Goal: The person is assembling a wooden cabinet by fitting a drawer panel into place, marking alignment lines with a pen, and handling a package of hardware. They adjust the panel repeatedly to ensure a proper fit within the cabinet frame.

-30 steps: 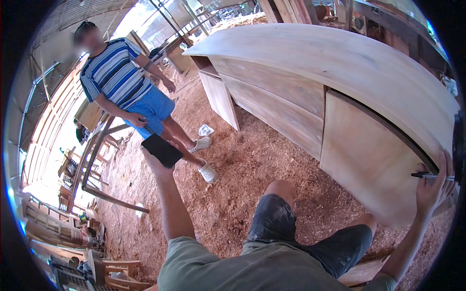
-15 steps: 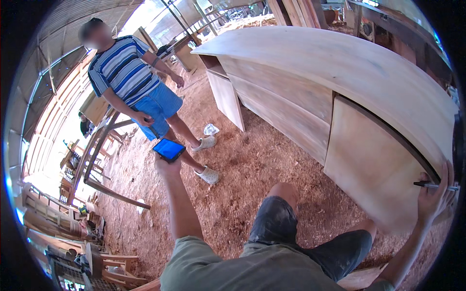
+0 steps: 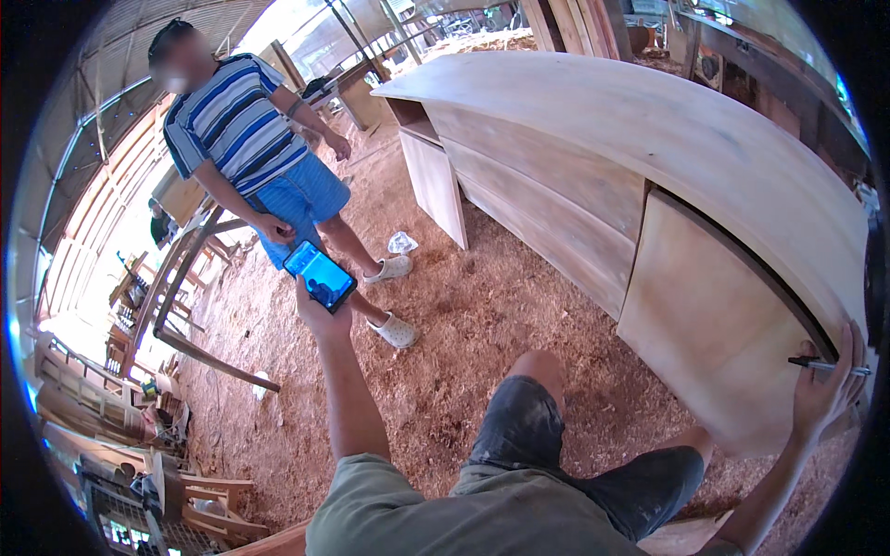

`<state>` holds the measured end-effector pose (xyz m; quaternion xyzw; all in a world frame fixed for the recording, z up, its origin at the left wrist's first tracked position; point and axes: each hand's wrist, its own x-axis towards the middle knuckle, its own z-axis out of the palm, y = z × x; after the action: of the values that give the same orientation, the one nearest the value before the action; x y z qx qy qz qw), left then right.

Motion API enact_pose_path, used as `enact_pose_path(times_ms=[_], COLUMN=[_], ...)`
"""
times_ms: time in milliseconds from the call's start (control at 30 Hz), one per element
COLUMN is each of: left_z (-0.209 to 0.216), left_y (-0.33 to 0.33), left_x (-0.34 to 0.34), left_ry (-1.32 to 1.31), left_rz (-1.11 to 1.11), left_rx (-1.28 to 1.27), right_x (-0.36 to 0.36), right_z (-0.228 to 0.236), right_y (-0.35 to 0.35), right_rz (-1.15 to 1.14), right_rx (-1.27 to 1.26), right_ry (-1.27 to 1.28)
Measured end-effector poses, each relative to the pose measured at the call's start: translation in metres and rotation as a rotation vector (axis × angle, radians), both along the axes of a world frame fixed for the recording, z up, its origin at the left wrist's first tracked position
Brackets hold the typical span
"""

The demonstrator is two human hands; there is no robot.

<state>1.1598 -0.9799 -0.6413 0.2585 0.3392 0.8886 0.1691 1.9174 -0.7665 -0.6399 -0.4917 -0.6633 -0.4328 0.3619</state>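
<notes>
My left hand (image 3: 323,313) grips a smartphone (image 3: 320,275) with a lit blue screen, held out ahead on the left. At the far right, my right hand (image 3: 828,389) holds a pen (image 3: 828,366) lying crosswise in its fingers. The fingertips of that hand rest against the edge of the bare wooden top (image 3: 686,130), above a light panel (image 3: 709,310) of a long wooden cabinet. Drawer fronts (image 3: 547,199) run along the middle of the cabinet, and its far end has an open compartment (image 3: 414,119).
A person in a striped shirt (image 3: 246,120) and blue shorts stands ahead left. Wood shavings cover the floor (image 3: 389,417). A crumpled plastic bag (image 3: 401,243) lies near the person's shoes. A wooden frame (image 3: 209,355) and stacked chair parts (image 3: 93,380) stand at the left.
The smartphone has tilted more upright, and its screen now shows a picture rather than plain blue. The right hand stays at the cabinet edge with the pen.
</notes>
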Motion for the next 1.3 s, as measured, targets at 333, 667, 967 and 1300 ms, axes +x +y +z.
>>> enact_pose_path(times_ms=[333,667,967,1300], left_z=[-0.001,-0.004,0.023,0.031], left_y=[-0.023,-0.012,-0.003,0.0], left_x=[-0.015,-0.012,0.037,0.042], left_ry=[0.195,0.191,0.031,0.182], left_rz=[0.034,0.109,0.037,-0.116], left_rx=[-0.066,-0.147,-0.084,-0.01], right_x=[-0.001,0.0,-0.002,-0.003], right_z=[0.001,0.001,0.001,-0.002], right_y=[0.001,0.0,-0.001,0.0], right_rz=[0.033,0.035,0.021,0.025], right_rx=[0.016,0.019,0.002,0.018], right_ry=[-0.009,-0.009,0.019,0.032])
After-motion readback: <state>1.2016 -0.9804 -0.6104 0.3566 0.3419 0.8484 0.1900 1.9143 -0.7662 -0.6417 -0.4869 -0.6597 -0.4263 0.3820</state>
